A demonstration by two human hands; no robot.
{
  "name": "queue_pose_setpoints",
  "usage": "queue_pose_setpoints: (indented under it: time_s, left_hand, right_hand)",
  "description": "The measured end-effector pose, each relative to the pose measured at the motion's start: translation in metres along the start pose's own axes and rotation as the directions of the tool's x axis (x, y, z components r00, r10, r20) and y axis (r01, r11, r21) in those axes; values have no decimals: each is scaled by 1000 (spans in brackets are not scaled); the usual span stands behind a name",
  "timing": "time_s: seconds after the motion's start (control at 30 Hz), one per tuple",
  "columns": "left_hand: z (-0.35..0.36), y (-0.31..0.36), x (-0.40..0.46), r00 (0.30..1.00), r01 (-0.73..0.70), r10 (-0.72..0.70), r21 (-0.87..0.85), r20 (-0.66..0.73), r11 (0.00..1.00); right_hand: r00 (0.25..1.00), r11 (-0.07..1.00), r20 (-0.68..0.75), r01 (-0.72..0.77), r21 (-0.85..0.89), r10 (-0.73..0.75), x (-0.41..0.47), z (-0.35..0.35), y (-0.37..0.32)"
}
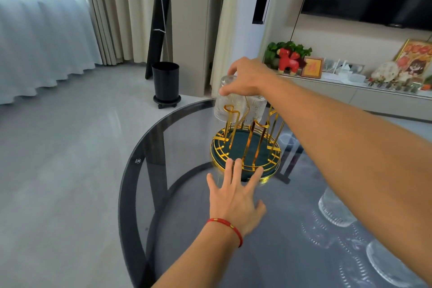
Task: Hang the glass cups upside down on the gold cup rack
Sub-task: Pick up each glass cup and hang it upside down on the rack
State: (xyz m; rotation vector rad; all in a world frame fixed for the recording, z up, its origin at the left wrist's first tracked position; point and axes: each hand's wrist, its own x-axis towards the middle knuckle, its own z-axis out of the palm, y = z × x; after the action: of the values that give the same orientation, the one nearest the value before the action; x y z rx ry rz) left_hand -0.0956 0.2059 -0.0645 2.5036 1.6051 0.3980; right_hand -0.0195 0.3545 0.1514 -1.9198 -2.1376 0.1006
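Ribbed clear glass cup (pixel 228 98), upturned, sits gripped in our right hand (pixel 249 79) over the gold wire cup rack (pixel 245 147); our left hand (pixel 236 194), fingers spread, steadies its base.

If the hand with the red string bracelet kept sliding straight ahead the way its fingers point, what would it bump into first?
Probably the gold cup rack. The left hand lies flat on the glass table, fingers already at the rack's round base rim; whether they touch it is unclear.

No readable text, labels or numbers.
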Motion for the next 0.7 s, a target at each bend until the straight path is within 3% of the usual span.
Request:
queue_pose_setpoints:
  time_s: [0.17,0.37,0.57,0.7]
  left_hand:
    - [-2,0,0,1000,4,-4,6,-4,1000]
    - [-8,3,1,1000,28,-28,9,-14,1000]
    - [-13,7,-1,999,39,-39,5,-7,999]
    - [-20,12,-7,999,43,-42,28,-35,999]
  right_hand:
    - [994,981,88,72,-181,-57,4,4,4]
    - [987,899,83,156,-410,-134,10,18,9]
    - [985,896,129,161,-414,-117,-3,9,8]
    - [972,922,-61,192,-336,-225,-40,1,20]
